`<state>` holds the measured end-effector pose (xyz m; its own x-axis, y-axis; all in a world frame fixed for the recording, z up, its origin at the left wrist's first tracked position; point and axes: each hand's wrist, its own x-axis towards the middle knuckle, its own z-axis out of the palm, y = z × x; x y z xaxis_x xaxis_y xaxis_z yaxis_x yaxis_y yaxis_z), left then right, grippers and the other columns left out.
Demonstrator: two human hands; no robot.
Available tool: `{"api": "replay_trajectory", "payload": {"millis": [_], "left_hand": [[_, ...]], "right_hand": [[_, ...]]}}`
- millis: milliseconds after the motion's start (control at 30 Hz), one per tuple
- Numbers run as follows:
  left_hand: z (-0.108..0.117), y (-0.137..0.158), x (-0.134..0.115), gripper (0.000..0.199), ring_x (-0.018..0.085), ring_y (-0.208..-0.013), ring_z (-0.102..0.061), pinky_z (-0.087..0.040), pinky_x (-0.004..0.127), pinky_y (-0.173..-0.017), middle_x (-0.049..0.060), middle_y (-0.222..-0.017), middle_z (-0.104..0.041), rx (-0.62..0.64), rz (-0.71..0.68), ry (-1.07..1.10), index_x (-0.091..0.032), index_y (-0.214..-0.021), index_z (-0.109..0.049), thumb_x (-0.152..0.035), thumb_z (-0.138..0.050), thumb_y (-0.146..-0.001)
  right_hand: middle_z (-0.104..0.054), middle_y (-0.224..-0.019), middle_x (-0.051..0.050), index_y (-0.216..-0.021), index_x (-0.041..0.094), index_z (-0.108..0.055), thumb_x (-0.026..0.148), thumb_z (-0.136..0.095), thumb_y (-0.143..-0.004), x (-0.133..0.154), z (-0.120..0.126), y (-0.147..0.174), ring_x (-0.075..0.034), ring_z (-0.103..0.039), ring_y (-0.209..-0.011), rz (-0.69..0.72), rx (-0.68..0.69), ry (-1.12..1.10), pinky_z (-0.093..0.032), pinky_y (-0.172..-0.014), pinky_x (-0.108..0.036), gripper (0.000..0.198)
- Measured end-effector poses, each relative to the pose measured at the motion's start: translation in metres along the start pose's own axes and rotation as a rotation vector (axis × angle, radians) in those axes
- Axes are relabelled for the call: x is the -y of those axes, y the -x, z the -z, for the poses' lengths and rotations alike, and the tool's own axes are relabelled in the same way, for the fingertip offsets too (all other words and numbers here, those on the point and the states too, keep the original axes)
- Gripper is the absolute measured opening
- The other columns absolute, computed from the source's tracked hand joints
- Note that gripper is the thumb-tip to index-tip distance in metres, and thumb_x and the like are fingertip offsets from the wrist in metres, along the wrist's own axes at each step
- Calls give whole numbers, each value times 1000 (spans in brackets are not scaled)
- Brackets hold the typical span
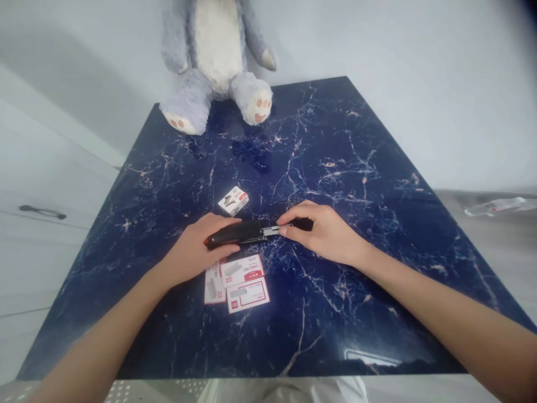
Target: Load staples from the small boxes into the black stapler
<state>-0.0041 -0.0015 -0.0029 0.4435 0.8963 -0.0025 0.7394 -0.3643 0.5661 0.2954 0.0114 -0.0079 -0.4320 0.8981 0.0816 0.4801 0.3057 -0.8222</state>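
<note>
A black stapler (243, 233) lies sideways in front of me, low over the tabletop or resting on it. My left hand (201, 242) grips its left end, thumb on the near side and fingers on the far side. From the stapler's right end a silvery metal staple tray (271, 230) sticks out. The thumb and index finger of my right hand (321, 230) pinch the tray's outer end, with a dark piece showing behind the fingers. Just below the stapler are several flat white-and-red staple boxes (247, 294), partly overlapping. Beyond it stands a small white box (234, 201) with a dark picture.
The dark blue marbled table (335, 313) spans the view. At its far edge sits a grey plush toy (218, 61) against the pale wall. To the left is a white cabinet with a dark handle (42, 211). A clear plastic item (495, 206) lies off to the right.
</note>
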Motion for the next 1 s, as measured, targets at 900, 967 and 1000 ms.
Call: {"api": "replay_trajectory", "payload": {"millis": [900, 967, 1000], "left_hand": [[-1, 1, 4, 49, 23, -107, -62, -48, 38, -100, 3, -122, -66, 33, -40, 3, -32, -133, -58, -51, -63, -88], [0, 2, 4, 49, 23, -107, -62, -47, 37, -100, 3, -123, -65, 33, -42, 5, -32, -134, -58, -50, -64, -88], [0, 2, 4, 50, 23, -107, -62, -48, 38, -100, 3, -123, -65, 33, -38, 7, -32, -134, -58, -50, -64, -88]], "right_hand": [[-73, -94, -4, -94, 22, -69, 41, -75, -82, 11, -1, 2, -21, -72, -86, -19, -42, -167, -62, -83, -37, 23], [-73, -95, -4, -92, 24, -71, 38, -72, -85, 15, 1, 7, -21, -71, -87, 46, -13, -38, -61, -83, -37, 15], [-74, -95, -3, -92, 25, -72, 36, -69, -87, 17, 2, 8, -21, -71, -88, 73, 2, 25, -60, -84, -37, 12]]}}
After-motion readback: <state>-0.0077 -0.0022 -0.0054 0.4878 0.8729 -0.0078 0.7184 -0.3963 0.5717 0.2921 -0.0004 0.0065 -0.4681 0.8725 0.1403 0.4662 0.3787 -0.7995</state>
